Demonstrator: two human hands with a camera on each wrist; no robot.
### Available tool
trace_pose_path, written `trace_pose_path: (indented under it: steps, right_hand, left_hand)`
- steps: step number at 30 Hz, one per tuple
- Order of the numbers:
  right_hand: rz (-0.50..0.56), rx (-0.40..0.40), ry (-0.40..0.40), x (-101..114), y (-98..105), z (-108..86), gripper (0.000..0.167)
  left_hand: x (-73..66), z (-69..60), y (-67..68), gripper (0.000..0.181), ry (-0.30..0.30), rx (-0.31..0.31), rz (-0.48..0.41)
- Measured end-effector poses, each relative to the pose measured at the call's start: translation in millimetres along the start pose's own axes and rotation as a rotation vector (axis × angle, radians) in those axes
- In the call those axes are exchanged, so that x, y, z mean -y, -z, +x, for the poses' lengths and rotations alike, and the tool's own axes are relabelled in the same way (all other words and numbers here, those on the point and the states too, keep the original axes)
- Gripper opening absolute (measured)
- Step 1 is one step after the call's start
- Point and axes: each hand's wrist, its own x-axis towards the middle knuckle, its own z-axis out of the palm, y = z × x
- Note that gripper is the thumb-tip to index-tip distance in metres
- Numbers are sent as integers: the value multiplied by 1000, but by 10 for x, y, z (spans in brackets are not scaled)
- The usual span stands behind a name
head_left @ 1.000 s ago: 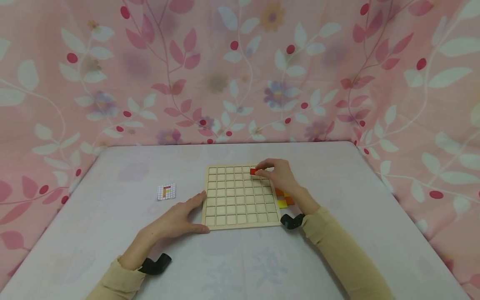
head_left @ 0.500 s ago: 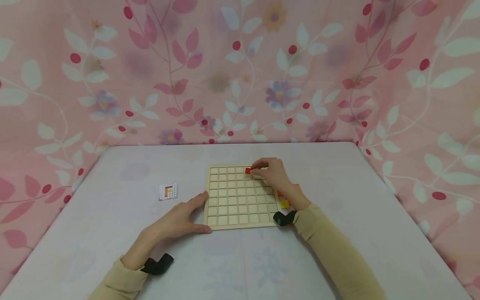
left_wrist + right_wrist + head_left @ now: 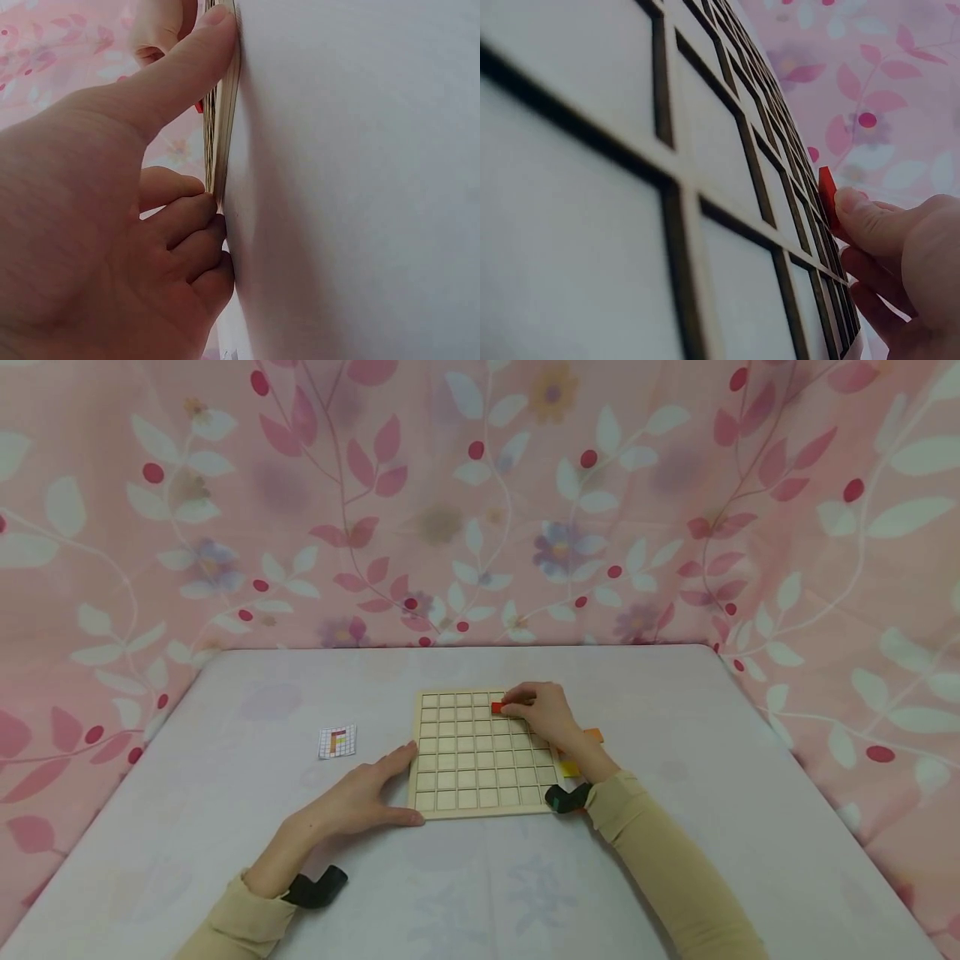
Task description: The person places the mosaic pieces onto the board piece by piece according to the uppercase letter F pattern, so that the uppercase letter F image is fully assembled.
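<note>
A square wooden grid board (image 3: 467, 759) lies on the table. My left hand (image 3: 358, 798) rests against its left side, thumb at the near corner and fingers farther up the edge, as the left wrist view also shows. Over the board's far right part, my right hand (image 3: 546, 713) pinches a small red tile (image 3: 497, 707) between thumb and fingers. The right wrist view has the red tile (image 3: 827, 196) at the grid's surface; whether it lies inside a cell I cannot tell.
Orange tiles (image 3: 593, 735) and a yellow tile (image 3: 572, 769) lie right of the board, partly hidden by the right forearm. A small card with a printed colored grid pattern (image 3: 337, 742) lies to the left. A floral curtain (image 3: 480, 527) hangs behind the table.
My right hand has moved a little left with the red tile, then slightly lower and nearer. The left hand keeps its place on the board's edge.
</note>
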Motion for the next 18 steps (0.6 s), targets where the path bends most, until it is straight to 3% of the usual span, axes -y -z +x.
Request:
trace_pose_path:
  steps: [18]
  right_hand:
    - [-94,-14,94,-20,-4,-32,18]
  left_hand:
    - [-22,-10,0,109,-1,-10,9]
